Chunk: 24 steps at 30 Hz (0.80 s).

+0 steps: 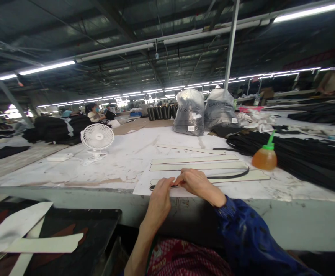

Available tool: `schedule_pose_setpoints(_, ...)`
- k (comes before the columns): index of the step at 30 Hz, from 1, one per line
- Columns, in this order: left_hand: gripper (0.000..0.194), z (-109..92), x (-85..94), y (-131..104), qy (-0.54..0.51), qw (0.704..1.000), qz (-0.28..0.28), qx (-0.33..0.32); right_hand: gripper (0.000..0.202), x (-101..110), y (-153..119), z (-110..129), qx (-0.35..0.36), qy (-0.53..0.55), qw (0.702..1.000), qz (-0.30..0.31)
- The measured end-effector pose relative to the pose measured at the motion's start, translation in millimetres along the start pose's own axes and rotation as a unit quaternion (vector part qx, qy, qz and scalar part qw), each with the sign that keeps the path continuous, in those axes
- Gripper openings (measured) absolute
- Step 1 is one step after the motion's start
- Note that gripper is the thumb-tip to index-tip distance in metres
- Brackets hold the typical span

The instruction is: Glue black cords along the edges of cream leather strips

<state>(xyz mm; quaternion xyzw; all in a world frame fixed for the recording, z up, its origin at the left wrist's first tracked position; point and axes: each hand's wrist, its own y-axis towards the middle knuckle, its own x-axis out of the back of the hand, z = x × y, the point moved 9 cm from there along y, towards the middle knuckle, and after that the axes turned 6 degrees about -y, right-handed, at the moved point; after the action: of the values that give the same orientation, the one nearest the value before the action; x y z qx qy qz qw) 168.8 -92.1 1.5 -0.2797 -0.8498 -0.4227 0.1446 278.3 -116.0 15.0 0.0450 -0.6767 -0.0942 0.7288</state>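
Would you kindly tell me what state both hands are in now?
Left hand: fingers at the black strip; grip cannot be told.
Right hand: fingers bent at the same strip; grip hidden.

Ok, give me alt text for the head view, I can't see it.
Left hand and right hand meet at a black strip lying partly along a cream strip near the worktable's front edge. More cream strips lie beyond; a green-tipped bottle of amber liquid stands right, a white fan left.
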Motion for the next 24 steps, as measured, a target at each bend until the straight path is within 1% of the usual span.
schedule_pose_setpoints(3,0.034,9,-7.4,-1,0.048,0.999,-0.015,-0.011,0.03,5,-5,-9,0.014,0.019,1.0,0.005)
schedule_pose_setpoints(6,0.038,19,-7.8,-1,0.071,0.997,0.001,-0.024,0.024,17,-17,-33,-0.012,0.037,0.999,-0.006)
schedule_pose_setpoints(8,0.041,21,-9.1,0,0.086,0.995,0.019,-0.038,0.023,25,-26,-47,-0.028,0.033,0.999,-0.014)
schedule_pose_setpoints(11,0.047,17,-11.3,0,0.116,0.991,0.028,-0.053,0.026,27,-35,-58,-0.035,0.021,0.999,-0.014)
schedule_pose_setpoints(16,0.05,8,-14.8,0,0.153,0.986,0.029,-0.062,0.025,14,-35,-66,-0.049,0.028,0.998,-0.01)
schedule_pose_setpoints(19,0.049,7,-15.5,0,0.173,0.982,0.033,-0.064,0.024,9,-34,-69,-0.052,0.03,0.998,-0.009)
schedule_pose_setpoints(21,0.048,8,-15.3,-1,0.188,0.979,0.04,-0.073,0.025,8,-34,-66,-0.049,0.028,0.998,-0.008)
schedule_pose_setpoints(24,0.048,11,-11.6,-4,0.21,0.973,0.05,-0.088,0.026,10,-36,-57,-0.046,0.019,0.999,-0.01)
